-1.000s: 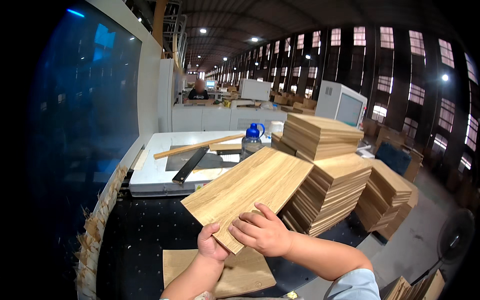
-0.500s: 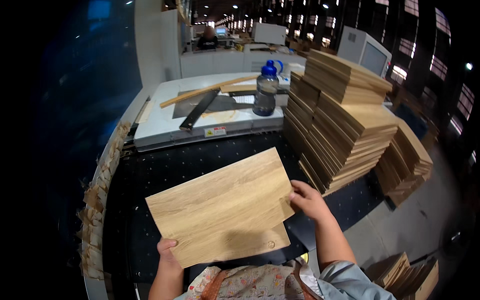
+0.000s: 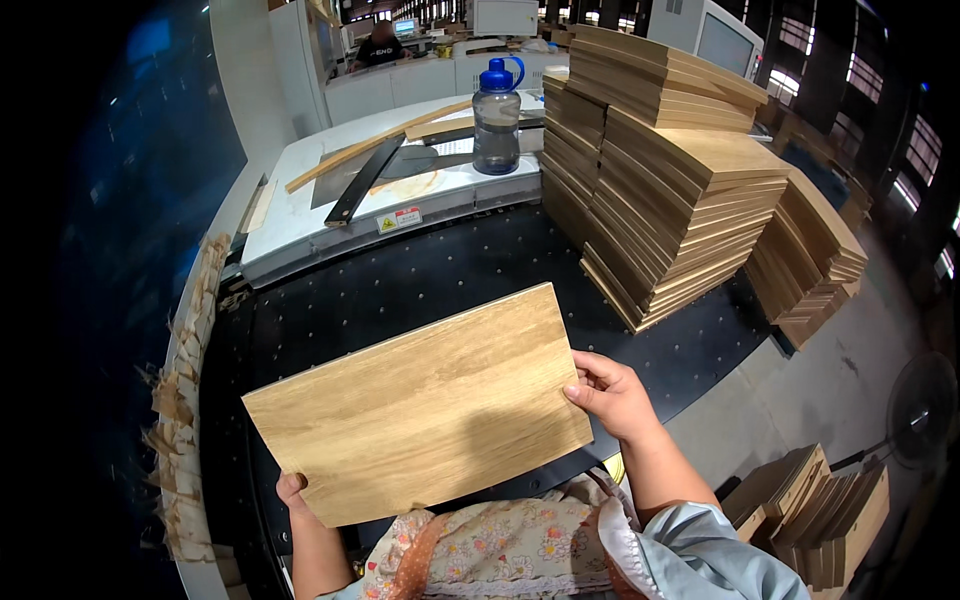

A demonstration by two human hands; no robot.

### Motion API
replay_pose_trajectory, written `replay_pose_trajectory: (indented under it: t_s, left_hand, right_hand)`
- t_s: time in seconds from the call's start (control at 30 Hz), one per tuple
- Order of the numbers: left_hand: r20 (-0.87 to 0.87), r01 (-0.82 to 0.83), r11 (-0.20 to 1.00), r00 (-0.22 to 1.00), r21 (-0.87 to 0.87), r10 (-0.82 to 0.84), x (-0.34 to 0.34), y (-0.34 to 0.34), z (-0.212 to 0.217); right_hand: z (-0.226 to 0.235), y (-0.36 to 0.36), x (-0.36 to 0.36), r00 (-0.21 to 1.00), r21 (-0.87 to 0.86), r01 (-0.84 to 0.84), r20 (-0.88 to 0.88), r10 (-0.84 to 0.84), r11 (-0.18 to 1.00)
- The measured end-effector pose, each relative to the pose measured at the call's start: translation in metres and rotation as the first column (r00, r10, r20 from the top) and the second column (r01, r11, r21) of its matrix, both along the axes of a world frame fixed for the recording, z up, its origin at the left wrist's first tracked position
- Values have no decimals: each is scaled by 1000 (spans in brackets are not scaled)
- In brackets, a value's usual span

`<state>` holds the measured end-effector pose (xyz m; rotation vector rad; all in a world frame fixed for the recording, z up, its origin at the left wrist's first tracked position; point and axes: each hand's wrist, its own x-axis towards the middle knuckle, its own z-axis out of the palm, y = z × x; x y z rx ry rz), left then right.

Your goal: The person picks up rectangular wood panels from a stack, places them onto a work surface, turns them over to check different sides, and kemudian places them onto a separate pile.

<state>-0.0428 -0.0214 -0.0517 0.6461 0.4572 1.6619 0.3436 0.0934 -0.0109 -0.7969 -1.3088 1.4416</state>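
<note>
A rectangular wood-grain board (image 3: pixel 420 400) is held up in front of my body, tilted so its broad face shows. My left hand (image 3: pixel 294 497) is closed on the board's lower left corner, the thumb at its edge and the other fingers hidden behind. At the right edge, my right hand (image 3: pixel 608 392) pinches the board, thumb on the front face and fingers behind. Whether a second board lies behind this one cannot be seen. Beyond it stretches a black work surface (image 3: pixel 400 280) with small pale dots.
Tall stacks of boards (image 3: pixel 690 190) stand at the right, with more boards (image 3: pixel 815 510) low at the lower right. On the white machine top (image 3: pixel 270 225) are a blue-lidded bottle (image 3: pixel 497 125), a black bar (image 3: pixel 365 182) and a wooden strip (image 3: pixel 380 145). A person (image 3: pixel 380 48) sits far back.
The lower board part with a round mark, which stuck out below the front board, no longer shows. The held board has shifted slightly left, with both hands still on it. My view has tilted down.
</note>
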Motion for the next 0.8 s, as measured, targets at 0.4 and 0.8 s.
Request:
replay_pose_trajectory:
  t_s: [0.4, 0.8]
  left_hand:
    - [83, 70, 998, 994, 2, -70, 1, 2, 5]
    - [49, 106, 982, 994, -158, -100, 20, 24, 17]
  right_hand:
    - [-20, -4, 12, 994, -23, 94, -45, -95, 995]
    - [-30, -4, 30, 993, -64, 102, -57, -106, 993]
